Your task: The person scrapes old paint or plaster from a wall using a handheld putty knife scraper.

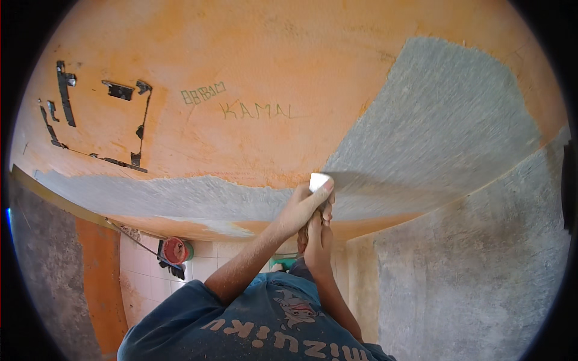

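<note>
White scraper [319,181] is pointed upward, where orange paint [265,147] is met by a grey patch [433,102]; it is gripped by the closed left hand [304,207], nearer its tip, with the right hand [316,237] just below, its hold hidden.

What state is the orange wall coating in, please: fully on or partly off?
Partly off: orange coating covers the upper left, but a broad grey patch and lower grey strip show.
</note>
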`<state>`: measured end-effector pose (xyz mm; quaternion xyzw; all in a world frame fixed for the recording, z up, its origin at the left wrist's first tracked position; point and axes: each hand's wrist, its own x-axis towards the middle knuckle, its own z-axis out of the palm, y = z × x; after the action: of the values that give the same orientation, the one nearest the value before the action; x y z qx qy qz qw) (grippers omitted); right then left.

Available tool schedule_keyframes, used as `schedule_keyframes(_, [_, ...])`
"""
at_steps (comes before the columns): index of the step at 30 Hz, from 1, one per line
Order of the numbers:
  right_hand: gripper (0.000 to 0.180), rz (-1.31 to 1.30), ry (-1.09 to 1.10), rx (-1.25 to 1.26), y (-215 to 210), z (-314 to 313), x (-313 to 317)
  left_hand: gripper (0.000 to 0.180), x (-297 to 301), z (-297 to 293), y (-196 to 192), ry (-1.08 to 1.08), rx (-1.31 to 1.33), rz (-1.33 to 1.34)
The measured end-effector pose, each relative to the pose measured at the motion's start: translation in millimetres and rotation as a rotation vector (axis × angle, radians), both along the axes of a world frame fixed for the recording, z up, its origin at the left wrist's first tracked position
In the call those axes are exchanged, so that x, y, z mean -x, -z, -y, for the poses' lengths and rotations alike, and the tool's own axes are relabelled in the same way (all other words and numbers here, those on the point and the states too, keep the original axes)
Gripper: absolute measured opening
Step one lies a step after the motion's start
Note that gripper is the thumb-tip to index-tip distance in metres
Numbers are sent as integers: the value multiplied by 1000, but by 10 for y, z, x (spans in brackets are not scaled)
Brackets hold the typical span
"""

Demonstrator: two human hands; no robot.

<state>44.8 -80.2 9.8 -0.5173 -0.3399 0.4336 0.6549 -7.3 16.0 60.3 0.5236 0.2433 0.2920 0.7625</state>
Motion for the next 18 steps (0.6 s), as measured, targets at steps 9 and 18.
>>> schedule_keyframes(9, [40, 120, 125, 2, 19, 76, -33, 43, 88, 258, 35, -54, -282, -61])
schedule_keyframes(18, [30, -44, -136, -46, 164, 99, -106, 63, 95, 128, 146, 86, -214, 12])
